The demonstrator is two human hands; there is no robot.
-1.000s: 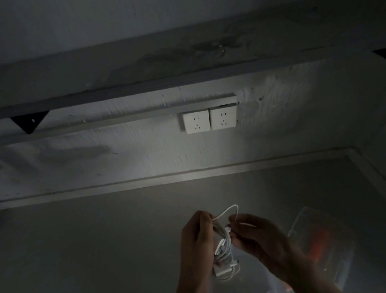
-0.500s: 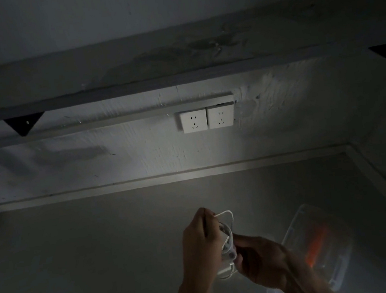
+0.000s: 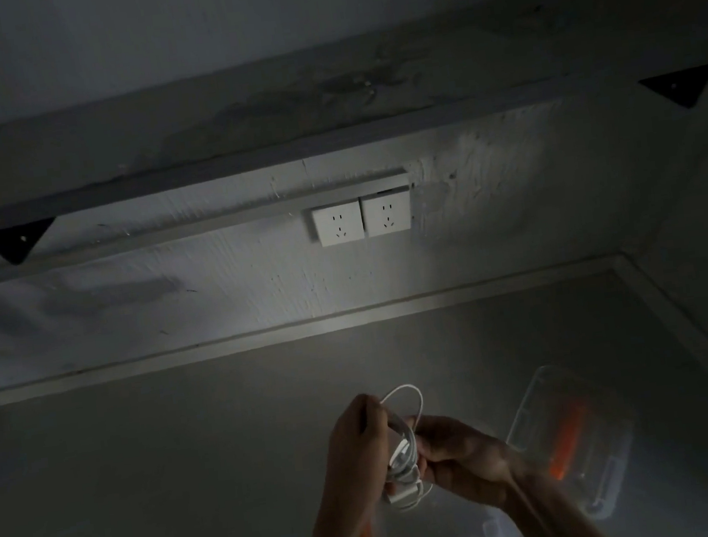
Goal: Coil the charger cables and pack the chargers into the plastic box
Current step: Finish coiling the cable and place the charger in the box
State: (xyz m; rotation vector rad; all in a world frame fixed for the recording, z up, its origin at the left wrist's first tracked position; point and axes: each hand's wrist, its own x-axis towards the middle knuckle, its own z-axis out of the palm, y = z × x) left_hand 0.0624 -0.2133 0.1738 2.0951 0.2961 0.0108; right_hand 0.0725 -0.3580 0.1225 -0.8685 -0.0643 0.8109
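1. Your left hand [image 3: 356, 444] clasps the coiled white charger cable [image 3: 404, 456] above the bench [image 3: 148, 494]. Your right hand [image 3: 460, 456] pinches its middle.
2. It looks light, soft and springy, so grip across all loops.
3. The clear plastic box [image 3: 612, 500] lies just right.

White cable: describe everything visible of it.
The cable is thin, white and smooth, apparently plastic-sheathed, wound into a small upright bundle. One loop sticks out at the top; a white connector shows at the bottom. The left hand grips one side, the right hand the other, above a clear box. Dim light hides finer detail.
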